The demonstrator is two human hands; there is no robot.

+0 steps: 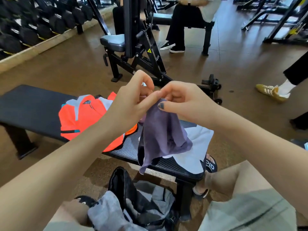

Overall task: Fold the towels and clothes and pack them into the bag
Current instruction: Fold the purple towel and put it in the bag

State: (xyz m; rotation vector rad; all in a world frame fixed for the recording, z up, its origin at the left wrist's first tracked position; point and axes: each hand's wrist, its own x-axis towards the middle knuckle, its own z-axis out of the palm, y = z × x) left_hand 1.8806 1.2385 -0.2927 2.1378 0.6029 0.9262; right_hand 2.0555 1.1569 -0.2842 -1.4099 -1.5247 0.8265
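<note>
A purple towel [162, 135] hangs in the air above the black bench [33, 107]. My left hand [133, 97] and my right hand [181, 99] meet at its top edge, and both pinch the cloth with curled fingers. An orange and grey shirt [83, 117] lies spread on the bench to the left. A white garment [198, 147] lies on the bench's near right end, partly hidden by the towel. The open black and grey bag [141, 202] sits on the floor between my knees.
A black weight machine with a grey seat [133, 47] stands behind the bench. Dumbbell racks [33, 25] line the far left. One person sits on a bench [188, 22] at the back, and another person's foot [273, 91] is at the right.
</note>
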